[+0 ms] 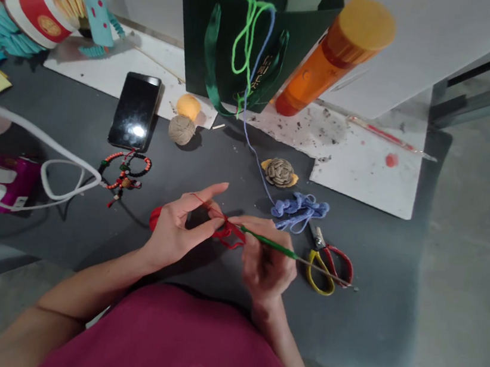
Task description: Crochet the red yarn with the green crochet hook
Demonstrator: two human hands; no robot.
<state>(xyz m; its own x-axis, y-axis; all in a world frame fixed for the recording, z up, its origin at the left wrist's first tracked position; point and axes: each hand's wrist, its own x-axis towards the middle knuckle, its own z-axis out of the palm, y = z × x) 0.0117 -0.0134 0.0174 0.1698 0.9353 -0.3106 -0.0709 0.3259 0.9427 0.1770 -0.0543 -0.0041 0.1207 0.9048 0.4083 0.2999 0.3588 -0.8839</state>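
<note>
- As the left hand (171, 228) holds red yarn (226, 230) in a narrow pinch, its raised index finger (210, 193) carries a strand across it.
- The right hand (268, 265) is closed around a green crochet hook (268, 244), whose tip meets the red yarn loops between both hands.
- A red yarn ball (154, 218) sits partly hidden behind the left hand, on the dark grey counter (355, 336).
- Yellow-and-red-handled scissors (324, 266) lie just beside the right hand, below a bundle of blue yarn (300, 210).
- A blue strand (252, 157) runs from that bundle up to a dark green gift bag (212, 53).
- Farther off lie a black smartphone (134, 112), a beaded cord (123, 176), a twine ball (181, 130) and a woven rosette (279, 172).
</note>
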